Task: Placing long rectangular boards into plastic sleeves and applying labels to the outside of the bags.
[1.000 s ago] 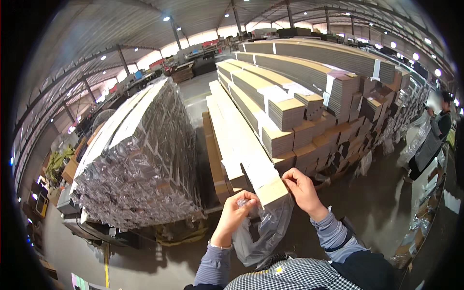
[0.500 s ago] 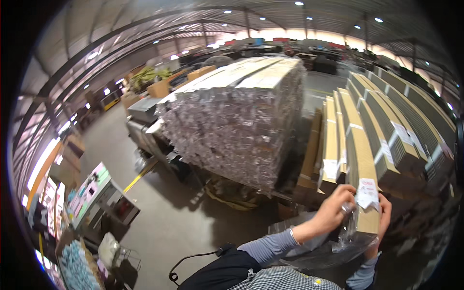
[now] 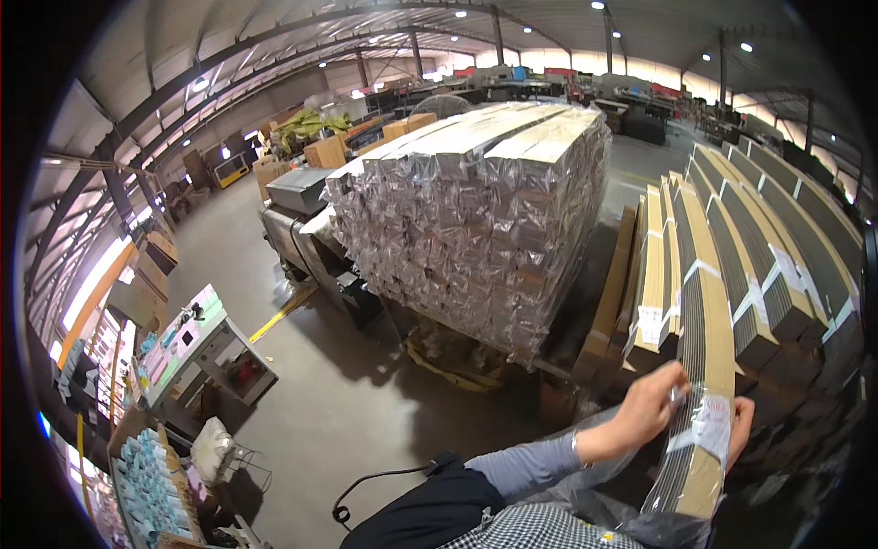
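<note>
Left hand [image 3: 645, 409] fingers pinched on clear plastic sleeve [image 3: 681, 457], right hand [image 3: 739, 425] fingers curled behind long cardboard bundle [image 3: 704, 366]

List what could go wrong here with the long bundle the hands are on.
The left hand and right hand grip only the near end of the long cardboard-edged bundle, so the far length might sag or swing. The clear plastic wrap under the fingers may slip or tear. It lies close beside other bundles, so it might snag them.
</note>
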The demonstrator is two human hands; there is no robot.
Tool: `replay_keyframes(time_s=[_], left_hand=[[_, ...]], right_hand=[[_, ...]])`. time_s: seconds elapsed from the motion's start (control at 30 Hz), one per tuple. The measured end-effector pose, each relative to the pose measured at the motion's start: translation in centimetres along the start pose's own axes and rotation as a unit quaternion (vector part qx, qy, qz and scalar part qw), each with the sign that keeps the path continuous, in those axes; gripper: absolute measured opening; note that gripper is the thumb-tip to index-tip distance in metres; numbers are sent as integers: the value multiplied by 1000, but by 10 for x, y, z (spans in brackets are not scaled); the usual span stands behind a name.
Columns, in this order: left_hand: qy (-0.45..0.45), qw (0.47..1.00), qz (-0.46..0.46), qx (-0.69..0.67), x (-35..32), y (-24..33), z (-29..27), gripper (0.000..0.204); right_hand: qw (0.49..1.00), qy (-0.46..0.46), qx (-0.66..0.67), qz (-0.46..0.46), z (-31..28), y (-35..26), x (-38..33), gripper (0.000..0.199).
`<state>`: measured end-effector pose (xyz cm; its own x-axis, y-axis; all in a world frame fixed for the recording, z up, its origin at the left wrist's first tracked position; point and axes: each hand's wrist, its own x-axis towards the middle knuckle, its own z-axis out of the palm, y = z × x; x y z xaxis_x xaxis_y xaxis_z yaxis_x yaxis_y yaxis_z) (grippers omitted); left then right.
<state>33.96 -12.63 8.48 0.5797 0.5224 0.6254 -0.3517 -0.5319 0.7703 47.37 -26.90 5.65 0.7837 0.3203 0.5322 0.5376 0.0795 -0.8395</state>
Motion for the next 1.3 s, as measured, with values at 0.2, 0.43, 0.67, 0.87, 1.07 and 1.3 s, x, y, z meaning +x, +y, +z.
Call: replay_keyframes(time_s=[0.2,0.43,0.67,0.87,1.07,1.3], left_hand=[[-81,906,-241,-339,-19,-29,9,18],[23,865,-286,-411,-70,-50,53,31],[80,979,-184,43,-117,-138,46,17],[-120,947,-258,148,-146,-173,8,60],[-11,976,-211,52,-111,-106,-25,60],[-33,975,-168,140,-166,-143,-70,48]], right_hand=[[970,-128,172,113,-9,-19,4,23],[979,-3,169,115,5,26,-49,39],[991,-7,16,132,13,159,-107,3],[955,-133,21,264,34,194,-127,16],[942,-142,214,216,69,96,-81,14],[967,-189,-8,169,110,141,-148,10]])
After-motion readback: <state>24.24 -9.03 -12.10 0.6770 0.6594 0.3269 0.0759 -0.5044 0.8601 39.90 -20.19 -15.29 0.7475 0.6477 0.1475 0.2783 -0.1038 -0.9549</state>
